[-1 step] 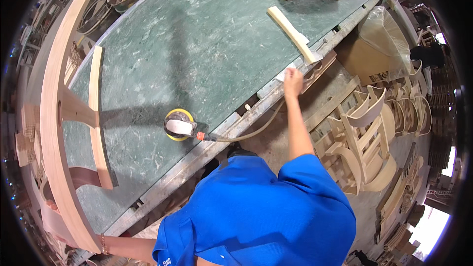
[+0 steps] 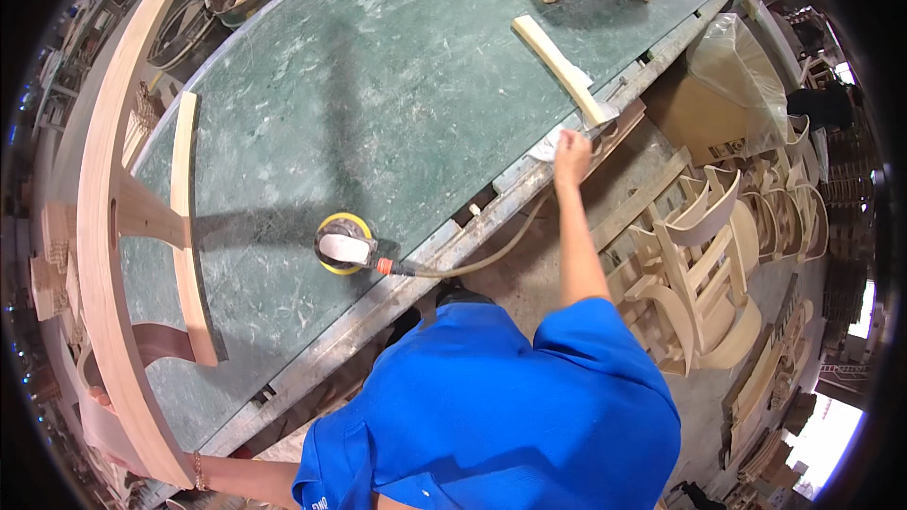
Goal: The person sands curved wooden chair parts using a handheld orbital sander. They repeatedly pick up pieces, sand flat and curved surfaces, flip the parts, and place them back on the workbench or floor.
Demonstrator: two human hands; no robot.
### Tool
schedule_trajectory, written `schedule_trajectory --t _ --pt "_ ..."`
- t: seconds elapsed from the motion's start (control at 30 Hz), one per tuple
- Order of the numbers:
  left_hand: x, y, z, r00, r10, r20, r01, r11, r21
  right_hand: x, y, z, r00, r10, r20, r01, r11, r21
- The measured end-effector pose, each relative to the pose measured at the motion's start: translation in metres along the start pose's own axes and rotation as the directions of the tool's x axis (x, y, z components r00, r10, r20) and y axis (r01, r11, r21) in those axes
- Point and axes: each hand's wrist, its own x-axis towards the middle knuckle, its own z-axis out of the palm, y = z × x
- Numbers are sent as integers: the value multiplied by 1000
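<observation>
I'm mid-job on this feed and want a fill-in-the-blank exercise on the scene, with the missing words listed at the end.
1. The colour of the large flat tabletop is ____.
2. A flexible tan hose connects to the round, yellow-rimmed power ____ lying there.
3. The person's right hand is at a thin white sheet along the tabletop's ____.
4. A thin bracelet circles the person's ____ wrist, beside a long, curved, pale wooden frame.

Missing words: green; sander; edge; left.
</observation>
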Motion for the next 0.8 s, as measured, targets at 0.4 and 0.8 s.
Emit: schedule_trajectory --t 0.4,0.8 --pt "-47 -2 26 985 134 -112 -126 989 77 169 13 79 824 19 567 81 985 -152" --pt "-29 -64 41 967 253 -41 -256 953 -161 -46 -94 101 742 -449 498 399 892 211"
